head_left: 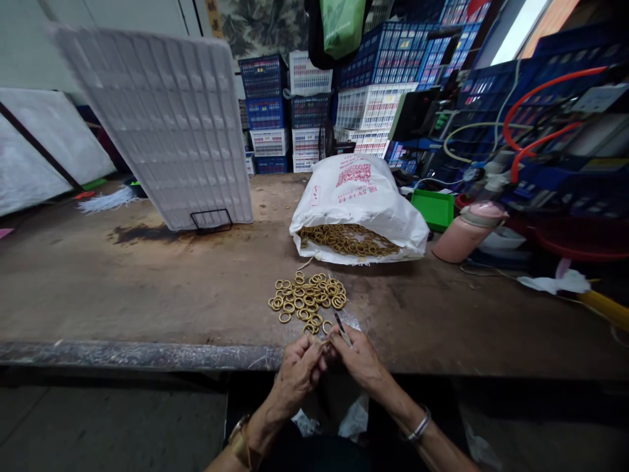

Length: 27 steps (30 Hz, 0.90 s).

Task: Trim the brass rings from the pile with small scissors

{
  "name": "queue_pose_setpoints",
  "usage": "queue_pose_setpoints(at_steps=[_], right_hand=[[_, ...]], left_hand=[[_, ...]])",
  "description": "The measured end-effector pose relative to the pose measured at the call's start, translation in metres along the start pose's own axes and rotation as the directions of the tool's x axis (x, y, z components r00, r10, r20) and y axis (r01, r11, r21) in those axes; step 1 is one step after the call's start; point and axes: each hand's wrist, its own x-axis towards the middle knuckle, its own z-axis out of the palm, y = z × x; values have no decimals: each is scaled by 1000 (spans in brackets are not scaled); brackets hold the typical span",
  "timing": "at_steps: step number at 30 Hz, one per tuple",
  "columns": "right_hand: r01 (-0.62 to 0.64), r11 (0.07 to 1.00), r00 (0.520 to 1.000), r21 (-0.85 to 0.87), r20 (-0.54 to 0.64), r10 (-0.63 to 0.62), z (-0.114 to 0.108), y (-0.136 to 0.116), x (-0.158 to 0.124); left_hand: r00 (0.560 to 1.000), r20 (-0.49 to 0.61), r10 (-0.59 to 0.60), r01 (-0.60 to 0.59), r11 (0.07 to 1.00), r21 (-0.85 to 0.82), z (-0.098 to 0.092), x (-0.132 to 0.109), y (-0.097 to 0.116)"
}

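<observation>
At the table's front edge, my left hand (299,368) is closed, pinching a brass-coloured ring (324,341) that is mostly covered by fingers. My right hand (362,364) meets it there, closed around a slim metal tool (343,331) with a dark tip that points up and away; whether it is a blade or tweezers I cannot tell. Just beyond my fingertips lies a loose pile of brass-coloured rings (308,298). Behind the pile, a white woven sack (351,190) rests on its side, its mouth facing me and full of more rings (346,240).
A ribbed translucent plastic tray (171,124) stands upright at left in a black wire holder (211,220). To the right are a pink bottle (469,231), a green bin (432,210) and orange hoses (521,141). Blue and white crates (268,113) are stacked behind the wooden table (147,288).
</observation>
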Motion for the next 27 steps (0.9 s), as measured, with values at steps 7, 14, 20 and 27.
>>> queue_pose_setpoints(at_steps=[7, 14, 20, 27], right_hand=[[191, 902, 981, -388, 99, -165, 3, 3, -13], [175, 796, 984, -580, 120, -128, 1, 13, -7], [-5, 696, 995, -718, -74, -69, -18, 24, 9], [103, 729, 988, -677, -14, -152, -6, 10, 20]], left_hand=[[1000, -24, 10, -11, 999, -33, 3, -1, 6], [997, -41, 59, -59, 998, 8, 4, -4, 3], [998, 54, -19, 26, 989, -146, 5, -12, 7], [1000, 8, -7, 9, 935, -355, -1, -5, 0]])
